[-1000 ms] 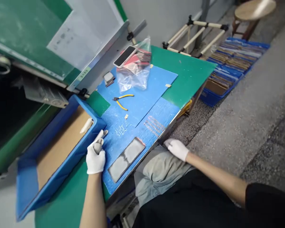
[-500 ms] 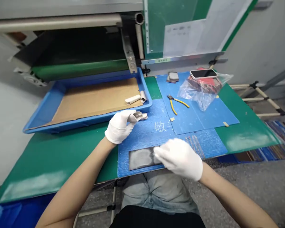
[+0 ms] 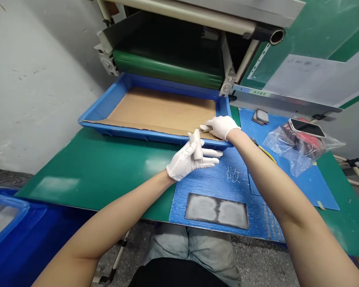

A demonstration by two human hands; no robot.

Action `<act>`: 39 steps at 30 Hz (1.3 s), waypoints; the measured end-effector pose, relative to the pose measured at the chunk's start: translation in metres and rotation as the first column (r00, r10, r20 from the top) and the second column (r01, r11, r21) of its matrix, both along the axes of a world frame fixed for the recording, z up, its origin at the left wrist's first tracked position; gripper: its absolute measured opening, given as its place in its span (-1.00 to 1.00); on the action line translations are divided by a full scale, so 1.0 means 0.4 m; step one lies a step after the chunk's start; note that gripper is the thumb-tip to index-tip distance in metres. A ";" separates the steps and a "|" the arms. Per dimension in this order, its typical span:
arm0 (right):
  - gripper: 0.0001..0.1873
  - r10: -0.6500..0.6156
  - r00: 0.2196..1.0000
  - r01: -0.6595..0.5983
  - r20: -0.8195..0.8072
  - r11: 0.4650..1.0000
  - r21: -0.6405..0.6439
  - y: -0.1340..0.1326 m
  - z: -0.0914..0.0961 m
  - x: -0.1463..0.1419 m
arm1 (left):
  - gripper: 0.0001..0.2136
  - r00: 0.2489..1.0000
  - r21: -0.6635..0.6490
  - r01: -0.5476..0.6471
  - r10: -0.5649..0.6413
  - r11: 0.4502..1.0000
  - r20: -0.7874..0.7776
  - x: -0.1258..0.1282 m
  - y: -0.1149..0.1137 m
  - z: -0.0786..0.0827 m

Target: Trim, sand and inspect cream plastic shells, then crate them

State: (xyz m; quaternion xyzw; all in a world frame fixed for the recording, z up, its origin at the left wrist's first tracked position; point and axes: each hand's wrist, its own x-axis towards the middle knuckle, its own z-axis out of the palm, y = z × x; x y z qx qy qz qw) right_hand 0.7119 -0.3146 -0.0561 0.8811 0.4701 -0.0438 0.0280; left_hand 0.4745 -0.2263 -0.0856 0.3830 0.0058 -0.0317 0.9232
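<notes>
Left gloved hand has its fingers closed on a white rolled strip; right gloved hand pinches a grey strip, fingers just above the blue tray rim.

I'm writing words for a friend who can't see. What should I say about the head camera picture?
A person's left gloved hand holds a white strip, while the right gloved hand pinches a small grey piece at the edge of a blue tray lined with brown cardboard. Below them, a blue sheet lies on a green workbench.
</notes>
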 end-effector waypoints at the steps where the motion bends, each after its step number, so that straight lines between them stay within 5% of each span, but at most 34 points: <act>1: -0.82 -0.001 1.000 0.001 -0.003 1.000 -0.007 0.004 -0.006 -0.001 | -0.52 1.000 -0.030 0.004 -0.004 1.000 -0.007 0.000 0.002 0.003; 6: -0.64 -0.027 0.999 0.024 0.025 0.991 0.128 -0.026 0.023 -0.047 | -0.53 0.998 -0.047 -0.044 0.045 0.998 0.031 0.003 0.011 0.007; 9: -0.56 0.006 1.000 0.003 -0.019 0.896 0.444 -0.086 0.070 -0.099 | -0.64 0.981 0.239 -0.176 0.150 0.955 0.122 0.003 0.011 0.000; 11: -0.56 0.000 0.998 0.042 -0.063 0.755 0.654 -0.139 0.095 -0.139 | -0.70 0.946 0.560 -0.319 0.226 0.765 0.231 0.003 0.009 -0.012; 13: -0.60 -0.053 0.994 0.104 -0.091 0.621 0.777 -0.196 0.104 -0.178 | -0.72 0.913 0.802 -0.409 0.185 0.436 0.365 0.005 0.005 -0.031; 15: -0.66 -0.108 0.987 0.159 -0.120 0.507 0.847 -0.255 0.093 -0.212 | -0.75 0.907 0.896 -0.420 0.045 0.144 0.418 0.013 0.001 -0.054; 16: -0.67 -0.136 0.981 0.187 -0.139 0.463 0.866 -0.283 0.082 -0.226 | -0.79 0.912 0.911 -0.409 -0.018 0.042 0.410 0.017 0.001 -0.065; 18: -0.66 -0.182 0.966 0.243 -0.184 0.404 0.882 -0.336 0.055 -0.247 | -0.87 0.922 0.919 -0.386 -0.081 -0.086 0.379 0.029 0.001 -0.085; 22: -0.63 -0.189 0.940 0.335 -0.284 0.348 0.876 -0.419 0.003 -0.260 | -0.79 0.915 0.888 -0.404 -0.089 -0.217 0.395 0.048 0.003 -0.103; 28: -0.61 -0.161 0.898 0.438 -0.409 0.252 0.863 -0.450 -0.047 -0.256 | -0.67 0.865 0.702 -0.476 -0.141 -0.530 0.481 0.051 -0.008 -0.105; 32: -0.64 -0.061 0.918 0.385 -0.391 0.375 0.843 -0.456 -0.046 -0.275 | -0.53 0.748 0.556 -0.612 -0.186 -0.563 0.637 0.033 -0.015 -0.088; 35: -0.67 0.087 0.905 0.345 -0.416 0.423 0.838 -0.457 -0.033 -0.308 | -0.26 0.628 0.481 -0.749 -0.257 -0.455 0.735 0.024 -0.056 -0.041; 37: -0.67 0.240 0.869 0.305 -0.432 0.429 0.850 -0.445 -0.031 -0.334 | -0.10 0.638 0.525 -0.764 -0.315 -0.375 0.703 0.025 -0.102 -0.002; 39: -0.67 0.340 0.853 0.251 -0.397 0.400 0.881 -0.429 -0.034 -0.350 | -0.18 0.679 0.579 -0.734 -0.383 -0.355 0.626 0.035 -0.143 0.038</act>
